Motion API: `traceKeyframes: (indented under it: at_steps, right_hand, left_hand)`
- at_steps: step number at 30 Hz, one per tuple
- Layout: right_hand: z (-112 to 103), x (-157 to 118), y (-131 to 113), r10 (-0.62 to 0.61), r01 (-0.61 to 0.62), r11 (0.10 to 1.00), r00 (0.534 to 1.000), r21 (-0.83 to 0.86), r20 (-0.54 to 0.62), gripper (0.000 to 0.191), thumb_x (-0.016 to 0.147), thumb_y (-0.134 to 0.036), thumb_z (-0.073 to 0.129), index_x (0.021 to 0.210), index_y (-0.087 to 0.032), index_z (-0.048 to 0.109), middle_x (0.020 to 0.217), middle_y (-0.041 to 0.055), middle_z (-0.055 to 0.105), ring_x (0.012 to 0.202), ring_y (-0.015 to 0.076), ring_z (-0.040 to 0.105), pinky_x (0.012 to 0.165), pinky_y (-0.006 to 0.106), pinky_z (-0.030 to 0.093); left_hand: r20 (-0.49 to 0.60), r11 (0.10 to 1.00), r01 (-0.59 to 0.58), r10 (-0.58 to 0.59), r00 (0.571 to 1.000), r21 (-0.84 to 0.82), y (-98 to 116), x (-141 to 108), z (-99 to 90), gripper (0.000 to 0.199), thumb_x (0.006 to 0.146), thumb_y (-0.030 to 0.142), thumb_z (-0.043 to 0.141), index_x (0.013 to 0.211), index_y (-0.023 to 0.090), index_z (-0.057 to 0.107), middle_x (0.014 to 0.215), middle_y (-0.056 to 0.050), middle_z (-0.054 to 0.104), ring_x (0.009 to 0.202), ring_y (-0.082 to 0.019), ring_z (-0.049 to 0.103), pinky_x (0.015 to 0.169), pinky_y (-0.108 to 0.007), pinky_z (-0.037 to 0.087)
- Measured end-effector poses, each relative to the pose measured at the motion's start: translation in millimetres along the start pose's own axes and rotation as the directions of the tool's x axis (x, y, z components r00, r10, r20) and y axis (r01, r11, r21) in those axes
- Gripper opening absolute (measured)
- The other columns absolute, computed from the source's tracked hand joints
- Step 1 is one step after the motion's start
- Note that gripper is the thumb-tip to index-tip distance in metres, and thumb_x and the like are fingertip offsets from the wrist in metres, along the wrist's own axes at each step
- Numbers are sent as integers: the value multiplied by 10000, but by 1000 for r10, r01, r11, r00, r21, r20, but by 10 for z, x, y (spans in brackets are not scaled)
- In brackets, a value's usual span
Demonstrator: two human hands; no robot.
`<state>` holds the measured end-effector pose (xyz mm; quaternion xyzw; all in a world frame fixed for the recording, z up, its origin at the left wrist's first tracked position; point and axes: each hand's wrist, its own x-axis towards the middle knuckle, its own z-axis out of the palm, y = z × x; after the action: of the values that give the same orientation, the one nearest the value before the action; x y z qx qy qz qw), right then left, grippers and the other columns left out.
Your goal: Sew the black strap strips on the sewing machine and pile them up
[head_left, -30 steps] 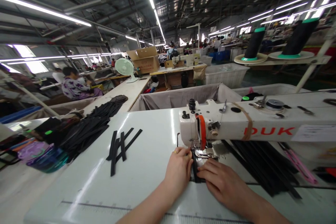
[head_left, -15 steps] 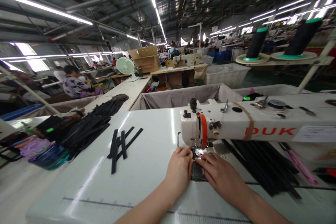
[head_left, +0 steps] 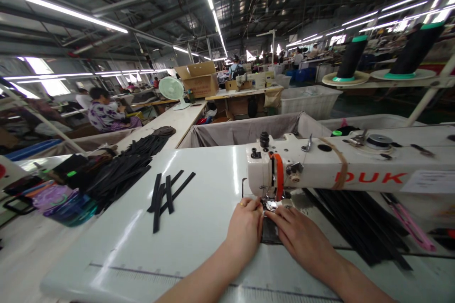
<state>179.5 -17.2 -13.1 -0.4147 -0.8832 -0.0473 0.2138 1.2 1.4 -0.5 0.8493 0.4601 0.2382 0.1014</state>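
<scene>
Factory rows stretch behind a white sewing table (head_left: 106, 251), where a black fabric strip (head_left: 270, 231) lies under the front of a sewing machine (head_left: 313, 170). The left hand (head_left: 245, 232) pinches the strip (fingers bunched together), while the right hand (head_left: 300, 236) presses beside it, fingers spread.

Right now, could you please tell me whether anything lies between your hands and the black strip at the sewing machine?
Nothing visible does: the left hand and right hand touch the black fabric strip directly, one at each side.

Fabric strips (head_left: 167, 196) lie left of the sewing machine (head_left: 284, 165)
</scene>
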Motion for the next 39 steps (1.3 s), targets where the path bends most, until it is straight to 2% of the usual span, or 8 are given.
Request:
traceKeyframes:
  at_steps: [13,22,25,27,30,35,37,39]
  right_hand:
    - [-27,-5,-15,12,-11,999,1000,30,-21,378,805,-18,486,1148,-151,575,962,80,616,867,234,596,759,392,520]
    - [-11,-25,25,51,-47,995,998,89,-40,306,862,-61,439,1101,-181,586,1002,75,620,928,213,602,827,366,511]
    - [-99,-89,190,206,-215,976,966,-44,-156,214,918,-143,403,996,-187,598,984,89,617,896,213,607,801,353,507]
    - [-158,-161,345,329,-375,891,922,-255,-205,186,912,-177,424,973,-167,600,943,117,614,853,251,601,749,386,499]
    - [-198,-256,533,438,-456,781,887,-427,-146,179,883,-177,449,773,-172,590,735,105,576,688,255,583,597,356,462]
    - [-245,-227,526,544,-545,832,838,-103,-35,182,846,-252,467,784,-191,627,780,87,641,744,250,621,664,351,468]
    - [-295,-177,434,558,-572,805,820,155,130,198,826,-307,484,839,-204,652,774,51,662,702,223,621,652,325,468]
    - [-348,-128,308,480,-577,722,815,382,323,236,822,-367,501,863,-203,665,731,27,658,661,201,608,605,291,455]
  left_hand:
    - [42,973,-60,52,998,221,46,56,52,222,930,113,431,906,120,651,985,-106,654,916,-246,562,856,-391,511]
    - [-73,999,28,-25,997,46,-69,67,29,182,859,97,483,854,166,651,933,-68,642,914,-225,564,828,-369,501]
    - [-120,997,75,-74,990,5,-182,164,37,196,880,87,468,886,173,644,989,-60,638,995,-208,553,894,-348,474]
    - [-54,998,34,-31,998,44,-235,215,37,182,905,126,472,916,180,645,1045,-58,642,1064,-210,539,986,-374,422]
    - [31,992,28,-32,999,126,-268,231,-37,176,929,213,482,917,209,658,1036,-34,662,1084,-214,545,1063,-426,344]
    - [-74,871,361,-357,931,333,-313,124,-376,331,932,197,425,766,150,706,855,-103,688,960,-266,594,921,-449,422]
    - [-159,833,434,-403,901,343,-304,80,-472,339,920,210,450,714,121,705,863,-148,681,1017,-313,565,906,-474,416]
    - [-154,901,398,-375,914,169,-243,58,-478,338,920,270,476,714,120,697,893,-145,675,1006,-303,565,881,-449,432]
